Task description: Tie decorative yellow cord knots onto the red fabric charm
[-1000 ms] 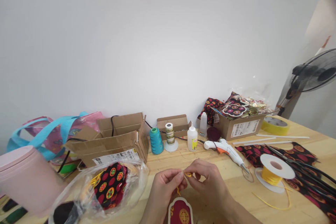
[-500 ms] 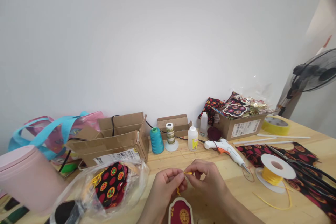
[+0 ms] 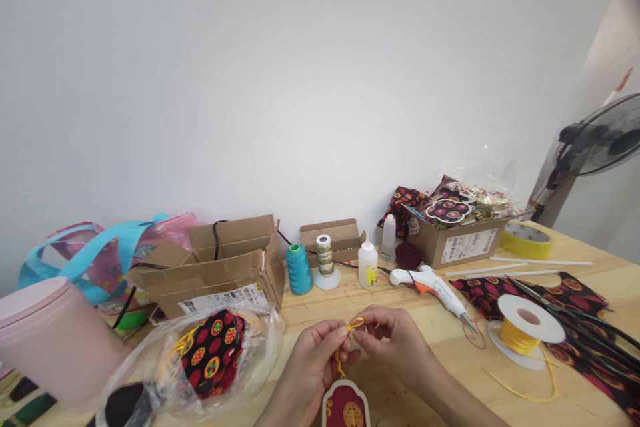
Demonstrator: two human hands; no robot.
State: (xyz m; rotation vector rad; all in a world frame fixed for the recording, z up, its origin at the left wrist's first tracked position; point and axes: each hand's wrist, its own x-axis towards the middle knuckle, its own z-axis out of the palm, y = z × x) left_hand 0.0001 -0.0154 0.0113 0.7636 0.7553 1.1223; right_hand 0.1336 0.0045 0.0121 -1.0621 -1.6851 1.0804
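My left hand (image 3: 315, 363) and my right hand (image 3: 395, 347) meet low in the middle, over the wooden table (image 3: 450, 360). Both pinch a thin yellow cord (image 3: 354, 325) that makes a small loop between the fingertips. The cord runs down to a dark red fabric charm (image 3: 346, 407) with a gold round emblem, hanging just below my left hand at the bottom edge. My fingers are closed on the cord.
A white glue gun (image 3: 433, 283), a spool of yellow cord (image 3: 525, 333), scissors (image 3: 555, 307) and patterned fabric (image 3: 575, 293) lie to the right. Cardboard boxes (image 3: 220, 267), a teal thread cone (image 3: 299, 268), glue bottles (image 3: 367, 265) stand behind. A plastic bag (image 3: 200, 353) and pink tub (image 3: 50, 340) sit left.
The yellow loop between my fingertips has risen a little and the cord knot shows lower by my left thumb. The red charm has shifted slightly down and right.
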